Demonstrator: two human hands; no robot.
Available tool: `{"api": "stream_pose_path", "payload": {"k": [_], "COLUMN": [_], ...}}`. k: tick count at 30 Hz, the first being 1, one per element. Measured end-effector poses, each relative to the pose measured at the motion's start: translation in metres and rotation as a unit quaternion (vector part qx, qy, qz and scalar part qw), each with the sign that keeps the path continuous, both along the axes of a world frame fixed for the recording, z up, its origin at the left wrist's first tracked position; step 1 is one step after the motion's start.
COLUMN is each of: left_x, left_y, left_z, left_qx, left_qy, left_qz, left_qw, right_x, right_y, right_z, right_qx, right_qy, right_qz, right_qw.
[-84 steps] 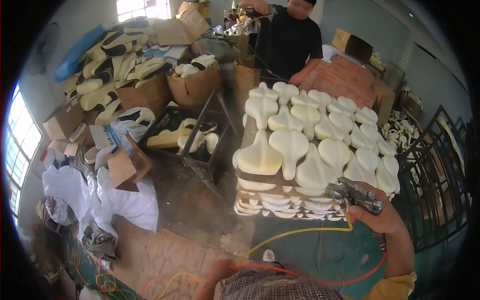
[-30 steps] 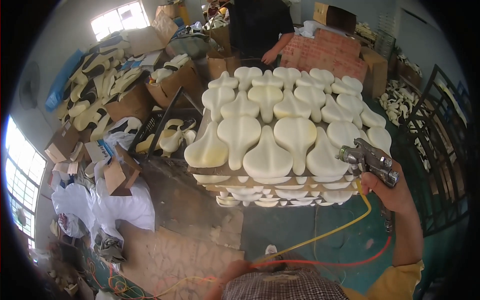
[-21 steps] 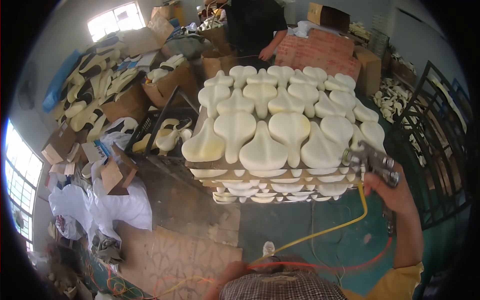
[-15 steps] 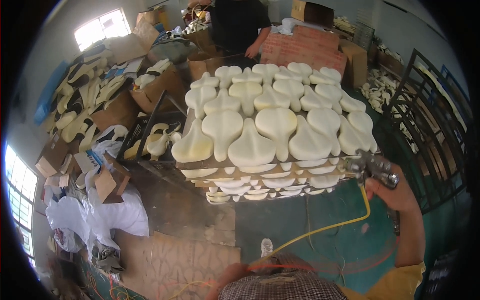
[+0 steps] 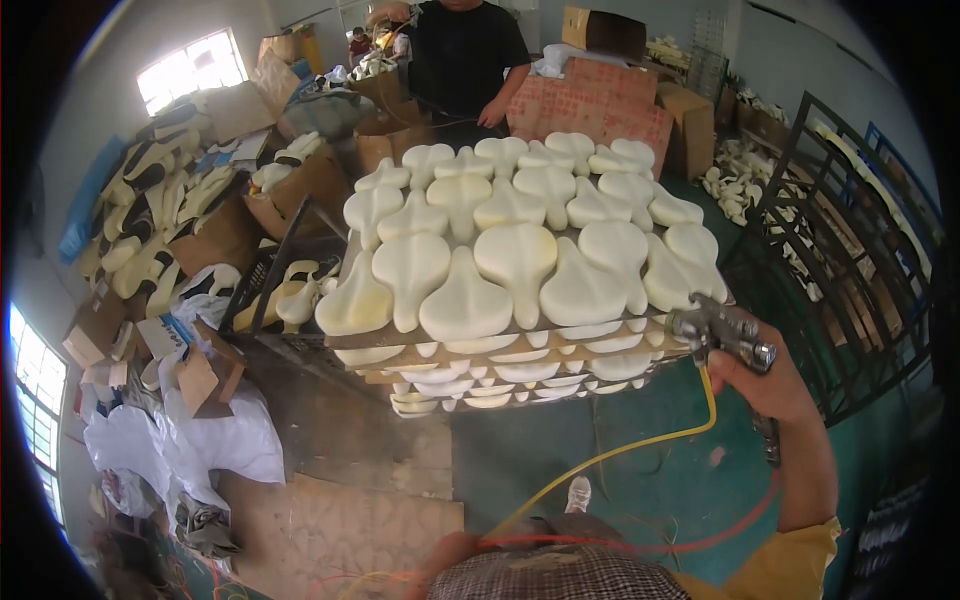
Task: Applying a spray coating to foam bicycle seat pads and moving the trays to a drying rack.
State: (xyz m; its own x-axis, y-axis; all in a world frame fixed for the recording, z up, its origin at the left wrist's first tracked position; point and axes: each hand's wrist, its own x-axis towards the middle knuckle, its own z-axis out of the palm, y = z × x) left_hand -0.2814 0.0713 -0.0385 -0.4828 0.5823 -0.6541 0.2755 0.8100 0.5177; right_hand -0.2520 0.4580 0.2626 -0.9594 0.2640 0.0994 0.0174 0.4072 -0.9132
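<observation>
The right hand [image 5: 770,378] has its grip wrapped around a metal spray gun [image 5: 731,336] at the near right corner of the stacked cream saddle-shaped pieces [image 5: 467,300], while the left hand [image 5: 452,553], its blurred grip impossible to tell, meets a yellow hose [image 5: 592,461] and a red hose [image 5: 690,547].

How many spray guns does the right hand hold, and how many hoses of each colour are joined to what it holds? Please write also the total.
Spray gun: 1
Yellow hose: 1
Red hose: 1
Total: 3
</observation>
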Motion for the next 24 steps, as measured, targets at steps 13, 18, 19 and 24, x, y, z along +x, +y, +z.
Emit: {"api": "stream_pose_path", "payload": {"k": [13, 18, 19, 24], "left_x": [-0.003, -0.008, -0.006, -0.014], "left_y": [0.160, 0.214, 0.222, 0.270], "left_z": [0.004, 0.004, 0.000, 0.014], "left_qx": [0.001, -0.012, -0.014, 0.017], "left_qy": [-0.049, -0.033, -0.035, -0.009], "left_qz": [0.084, -0.040, -0.039, -0.025], "left_qw": [0.995, 0.999, 0.999, 1.000], "right_x": [0.003, 0.012, 0.014, 0.008], "right_y": [0.137, 0.182, 0.193, 0.241], "right_z": [0.007, 0.007, 0.001, 0.002], "right_qx": [-0.018, -0.045, -0.027, -0.063], "right_qy": [0.000, -0.069, -0.051, 0.006], "right_qz": [0.073, 0.084, 0.098, -0.027], "right_qw": [0.997, 0.993, 0.994, 0.998]}}
